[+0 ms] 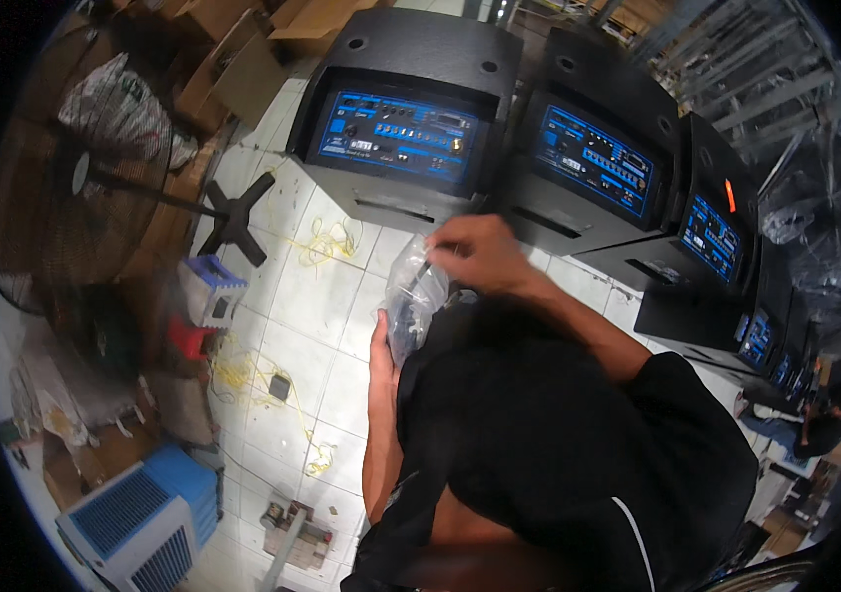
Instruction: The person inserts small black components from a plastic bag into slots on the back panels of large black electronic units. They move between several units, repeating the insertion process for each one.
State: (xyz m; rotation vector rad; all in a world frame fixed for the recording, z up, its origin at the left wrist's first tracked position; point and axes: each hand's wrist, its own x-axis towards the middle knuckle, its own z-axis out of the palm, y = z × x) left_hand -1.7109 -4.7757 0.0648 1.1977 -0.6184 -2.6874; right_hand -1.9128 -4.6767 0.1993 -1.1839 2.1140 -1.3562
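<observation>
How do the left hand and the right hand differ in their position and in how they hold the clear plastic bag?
The left hand is low, gripping the clear plastic bag from the side near its bottom. The right hand is higher and pinches the bag's top edge with its fingertips. The left hand is mostly hidden behind the bag; the right hand shows fully. Both are bare and touch the same bag.

Electronics assembly workshop, row of black speaker cabinets (411, 109) with blue control panels across the top, cardboard boxes (243, 49) upper left, standing fan (65, 178) at left, wire scraps (327, 242) on tiled floor (322, 306)
</observation>
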